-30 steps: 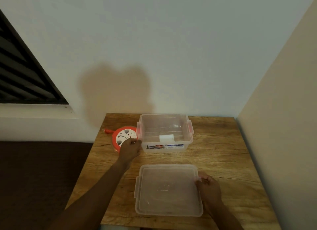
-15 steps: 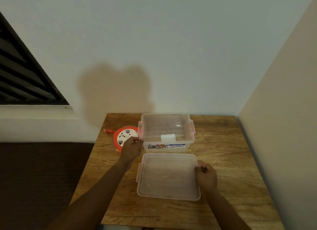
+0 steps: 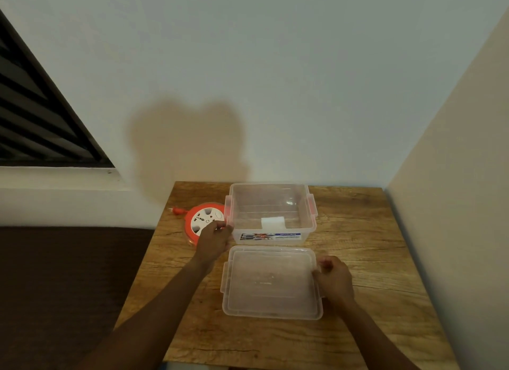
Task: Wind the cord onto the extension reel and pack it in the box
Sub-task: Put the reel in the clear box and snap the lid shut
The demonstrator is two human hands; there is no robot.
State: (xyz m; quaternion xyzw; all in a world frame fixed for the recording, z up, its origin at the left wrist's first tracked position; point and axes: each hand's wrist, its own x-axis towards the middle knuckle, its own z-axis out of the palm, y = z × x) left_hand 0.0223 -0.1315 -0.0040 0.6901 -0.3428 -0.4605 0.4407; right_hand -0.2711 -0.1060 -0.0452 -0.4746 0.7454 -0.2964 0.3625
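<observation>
over the last second the lid point(image 3: 271, 283) had travelled away from the near edge of the tabletop point(image 3: 358, 248) toward the box point(image 3: 271, 212); it now lay flat just in front of the box, its far rim almost at the labelled front wall, whether touching i could not tell. the right hand point(image 3: 334, 280) had gone with it and its fingers were curled round the lid's right edge, gripping it. the left hand point(image 3: 216, 241) had hardly shifted: it sat on the near right side of the extension reel point(image 3: 199, 222), fingers bent over the rim and part of the white socket face, in what looked like a hold, though the fingertips were hidden against the box's left wall.

the reel itself had not moved. it lay flat near the far left corner of the tabletop, just beside the box's left clip, with the orange plug point(image 3: 176, 210) poking out at its far left. no loose cord trailed across the wood, so i judged the winding done and the packing step about to start.

the box stood open against the far edge, with only a small white piece point(image 3: 272, 221) inside near its front wall. reading of the change: the lid was being staged close for closing, while the reel was not yet lifted. from the left hand the reel lay directly under the fingers and slightly to the far left; the box opening was just to the right of that hand.
</observation>
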